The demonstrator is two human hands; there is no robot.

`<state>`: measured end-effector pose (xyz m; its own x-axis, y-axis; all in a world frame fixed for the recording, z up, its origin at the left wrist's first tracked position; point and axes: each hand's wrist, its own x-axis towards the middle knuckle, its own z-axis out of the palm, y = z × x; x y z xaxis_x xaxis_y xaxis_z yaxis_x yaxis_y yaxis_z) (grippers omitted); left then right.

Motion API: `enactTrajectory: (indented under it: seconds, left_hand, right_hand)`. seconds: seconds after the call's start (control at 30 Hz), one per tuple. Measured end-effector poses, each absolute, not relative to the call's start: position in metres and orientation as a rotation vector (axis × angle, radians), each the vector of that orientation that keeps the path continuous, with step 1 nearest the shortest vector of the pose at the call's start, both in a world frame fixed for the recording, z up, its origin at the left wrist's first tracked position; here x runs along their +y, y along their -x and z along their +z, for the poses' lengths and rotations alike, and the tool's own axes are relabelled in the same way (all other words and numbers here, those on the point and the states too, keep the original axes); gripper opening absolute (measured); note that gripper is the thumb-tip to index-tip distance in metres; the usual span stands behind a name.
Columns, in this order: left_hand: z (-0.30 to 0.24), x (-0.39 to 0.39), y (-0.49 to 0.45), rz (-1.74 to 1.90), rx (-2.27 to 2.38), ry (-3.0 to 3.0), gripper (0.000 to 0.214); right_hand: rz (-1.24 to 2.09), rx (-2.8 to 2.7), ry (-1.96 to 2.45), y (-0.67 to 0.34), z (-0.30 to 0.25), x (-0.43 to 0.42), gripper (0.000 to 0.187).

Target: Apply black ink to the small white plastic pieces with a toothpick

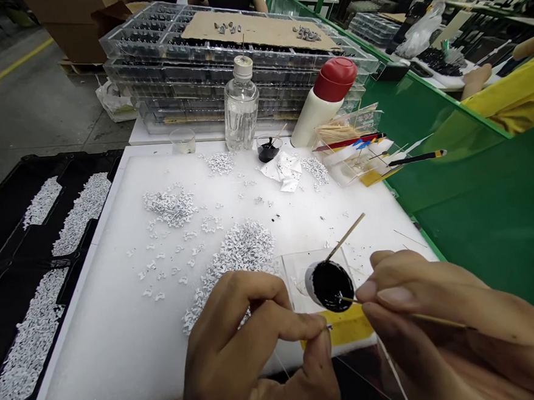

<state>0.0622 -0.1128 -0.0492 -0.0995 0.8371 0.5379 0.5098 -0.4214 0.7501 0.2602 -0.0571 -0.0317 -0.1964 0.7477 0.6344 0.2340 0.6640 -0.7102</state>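
one clear bottle [241,104], one red-capped bottle [324,101], two black paint pots [330,286] [268,149], one little clear cup [183,140], white bits [245,247]: heaps, lost count

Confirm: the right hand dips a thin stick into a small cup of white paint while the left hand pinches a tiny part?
Wrong colour: the head view shows black paint in the small cup, not white. The right hand does put its thin stick to the cup, and the left hand pinches a tiny part.
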Motion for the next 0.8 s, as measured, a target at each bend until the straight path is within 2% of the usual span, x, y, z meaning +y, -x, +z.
enactTrajectory:
  seconds: [0.8]
  left_hand:
    - [-0.0475,-0.1145,-0.0639,1.527,1.490,-1.872,0.026]
  right_hand:
    - [0.542,-1.806,0.834,-0.2614,-0.0291,-0.0601,0.023]
